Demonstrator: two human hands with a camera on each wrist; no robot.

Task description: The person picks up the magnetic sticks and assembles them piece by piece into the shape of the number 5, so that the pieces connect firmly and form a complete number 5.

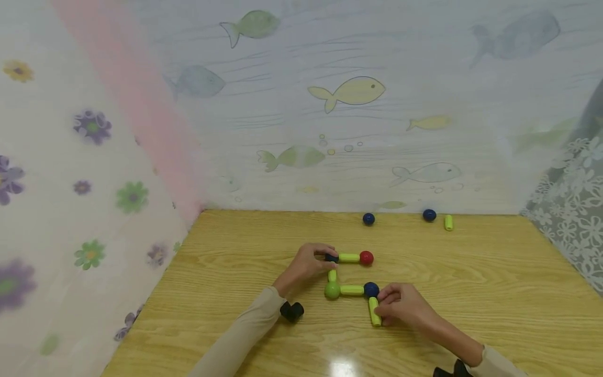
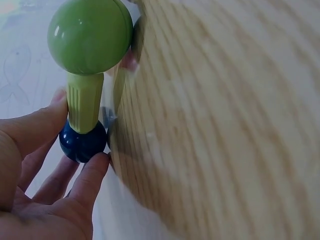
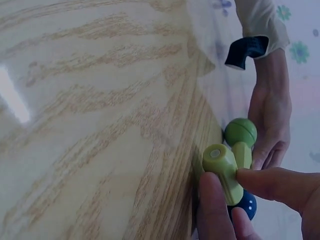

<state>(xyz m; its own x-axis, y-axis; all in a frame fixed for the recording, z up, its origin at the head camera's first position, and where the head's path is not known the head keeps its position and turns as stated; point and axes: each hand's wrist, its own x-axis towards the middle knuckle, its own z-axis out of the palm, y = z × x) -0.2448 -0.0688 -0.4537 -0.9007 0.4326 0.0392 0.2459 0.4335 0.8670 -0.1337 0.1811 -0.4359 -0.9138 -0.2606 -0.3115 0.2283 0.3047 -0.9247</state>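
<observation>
A zigzag of balls joined by yellow-green rods lies on the wooden table, in the middle of the head view. My left hand holds its upper-left dark blue ball between thumb and fingers. From that ball one rod runs to a red ball, another down to a green ball. A further rod links the green ball with a second dark blue ball. At that ball, my right hand pinches a yellow-green rod between thumb and finger; its free end has a round metallic spot.
Near the wall, at the table's back edge, lie a loose blue ball, another blue ball and a short yellow-green rod. A black wrist camera mount sits at the left cuff.
</observation>
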